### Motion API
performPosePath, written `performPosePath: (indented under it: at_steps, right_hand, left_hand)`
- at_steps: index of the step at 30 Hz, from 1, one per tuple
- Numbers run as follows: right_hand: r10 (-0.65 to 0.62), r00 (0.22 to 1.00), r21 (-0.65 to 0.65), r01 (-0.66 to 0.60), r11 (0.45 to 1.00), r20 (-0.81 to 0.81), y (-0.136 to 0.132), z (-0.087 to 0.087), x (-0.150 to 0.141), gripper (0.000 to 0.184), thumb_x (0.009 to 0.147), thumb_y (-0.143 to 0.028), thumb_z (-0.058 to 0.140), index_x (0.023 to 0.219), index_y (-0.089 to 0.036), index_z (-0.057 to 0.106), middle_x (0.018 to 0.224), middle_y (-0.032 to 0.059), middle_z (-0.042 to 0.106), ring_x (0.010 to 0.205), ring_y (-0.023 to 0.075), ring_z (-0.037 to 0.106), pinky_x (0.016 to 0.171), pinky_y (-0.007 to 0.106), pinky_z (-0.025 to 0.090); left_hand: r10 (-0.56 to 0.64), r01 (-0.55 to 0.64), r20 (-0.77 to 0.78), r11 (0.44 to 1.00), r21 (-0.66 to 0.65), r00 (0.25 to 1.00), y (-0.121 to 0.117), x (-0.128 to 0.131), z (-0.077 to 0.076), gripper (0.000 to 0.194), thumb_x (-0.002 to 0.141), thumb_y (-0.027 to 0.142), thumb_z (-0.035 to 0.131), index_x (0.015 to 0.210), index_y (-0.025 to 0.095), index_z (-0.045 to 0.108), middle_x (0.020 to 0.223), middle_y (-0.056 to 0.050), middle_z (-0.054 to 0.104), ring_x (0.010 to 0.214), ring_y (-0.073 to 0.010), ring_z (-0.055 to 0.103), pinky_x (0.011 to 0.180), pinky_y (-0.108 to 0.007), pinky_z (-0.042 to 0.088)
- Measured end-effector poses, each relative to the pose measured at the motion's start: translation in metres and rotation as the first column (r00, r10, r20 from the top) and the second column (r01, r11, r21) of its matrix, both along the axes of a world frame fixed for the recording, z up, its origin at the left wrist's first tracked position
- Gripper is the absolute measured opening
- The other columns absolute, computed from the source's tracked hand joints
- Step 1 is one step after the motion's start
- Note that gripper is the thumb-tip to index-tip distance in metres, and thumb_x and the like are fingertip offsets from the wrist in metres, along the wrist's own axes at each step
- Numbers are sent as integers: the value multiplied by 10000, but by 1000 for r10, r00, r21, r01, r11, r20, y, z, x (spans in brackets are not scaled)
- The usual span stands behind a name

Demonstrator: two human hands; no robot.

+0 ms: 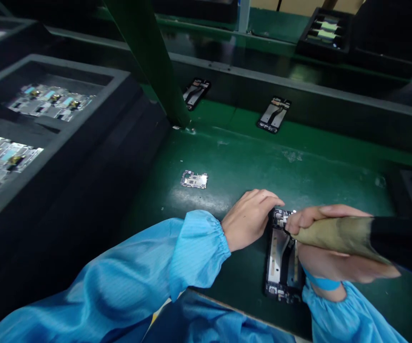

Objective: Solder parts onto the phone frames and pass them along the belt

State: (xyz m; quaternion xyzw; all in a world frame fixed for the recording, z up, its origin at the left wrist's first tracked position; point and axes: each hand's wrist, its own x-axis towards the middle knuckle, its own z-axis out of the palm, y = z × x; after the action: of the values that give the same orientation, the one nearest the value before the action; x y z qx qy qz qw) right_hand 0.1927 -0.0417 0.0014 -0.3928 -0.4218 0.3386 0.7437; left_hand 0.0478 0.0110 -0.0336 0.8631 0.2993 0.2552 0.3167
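Note:
An open phone frame [280, 257] lies lengthwise on the green bench near the front edge. My left hand [248, 216] rests curled on the frame's upper left corner and steadies it. My right hand [330, 247] is wrapped round a thick tool with a tan tape-wound grip [334, 236]. The tool's tip meets the frame's top end. Both arms wear blue sleeves. The tool's black rear part [402, 243] runs off to the right.
A small loose circuit board [194, 180] lies on the green mat behind my left hand. Two more phone frames [196, 91] [274, 114] sit on the conveyor strip beyond. Black trays [48, 102] of boards stand stacked at left. A green post [155, 62] rises mid-left.

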Motion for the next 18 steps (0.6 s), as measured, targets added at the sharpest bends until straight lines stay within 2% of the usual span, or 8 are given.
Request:
performPosePath:
  at_steps: [2, 4, 5, 7, 9, 11, 14, 18]
  right_hand:
    - [66, 998, 45, -67, 997, 10, 0, 0, 1, 472, 916, -668, 538, 969, -242, 736, 647, 27, 637, 486, 216, 586, 463, 352, 506]
    - [75, 997, 49, -75, 996, 7, -1, 1, 11, 442, 965, -592, 467, 1021, -234, 720, 664, 37, 641, 504, 227, 599, 473, 366, 515]
    - [47, 999, 60, -48, 997, 8, -2, 2, 20, 464, 976, -606, 437, 1045, -235, 708, 682, 39, 643, 512, 230, 603, 482, 379, 523]
    - [-58, 998, 102, 56, 993, 18, -4, 5, 42, 548, 952, -719, 437, 1087, -245, 677, 730, 37, 643, 528, 232, 605, 498, 401, 535]
    - [-201, 979, 125, 196, 973, 32, -3, 7, 62, 614, 889, -813, 498, 1060, -244, 652, 716, 20, 617, 500, 217, 578, 471, 388, 521]
    - [-336, 941, 106, 331, 938, 28, 0, 7, 75, 626, 864, -835, 520, 970, -227, 627, 642, 4, 569, 452, 202, 532, 421, 354, 476]
    - [-406, 914, 4, 406, 914, 15, 7, 4, 78, 669, 817, -869, 537, 911, -210, 602, 603, 4, 545, 431, 206, 519, 395, 346, 443]
    - [-447, 894, -2, 447, 894, 13, 12, -4, 74, 683, 825, -867, 511, 937, -200, 604, 591, 2, 543, 407, 211, 511, 374, 347, 423]
  left_hand:
    - [20, -18, -41, 999, 30, 999, -8, -3, 4, 273, 945, 38, 458, 1139, 155, 611, 1159, -70, 660, 1057, -215, 584, 925, -367, 471]
    - [-41, 47, -73, 996, 82, 996, -24, -6, 7, 126, 964, 174, 535, 1055, 159, 622, 1102, -76, 657, 995, -230, 577, 871, -383, 463]
    - [-132, 140, -77, 984, 107, 988, -34, -7, 8, 150, 965, 281, 587, 1052, 164, 623, 1105, -75, 658, 987, -235, 576, 860, -388, 460]
    - [-350, 363, -101, 918, 160, 931, -51, -10, 7, 387, 943, 513, 655, 1112, 166, 622, 1154, -77, 659, 1015, -241, 580, 877, -393, 462]
    - [-449, 483, -196, 854, 192, 872, -57, -9, 5, 560, 914, 641, 680, 1185, 156, 615, 1196, -88, 651, 1054, -250, 581, 922, -399, 468]
    - [-381, 453, -297, 861, 230, 876, -44, -4, 3, 476, 954, 547, 691, 1206, 149, 626, 1198, -96, 644, 1083, -257, 576, 953, -402, 467]
    - [-206, 330, -361, 885, 328, 910, 3, 19, 2, 243, 1028, 335, 621, 1209, 182, 677, 1163, -96, 632, 1096, -263, 566, 937, -396, 467]
    - [124, 111, -429, 868, 484, 895, 67, 74, 0, 333, 1073, 218, 485, 1355, 274, 653, 1089, -93, 625, 1016, -279, 572, 847, -412, 466]
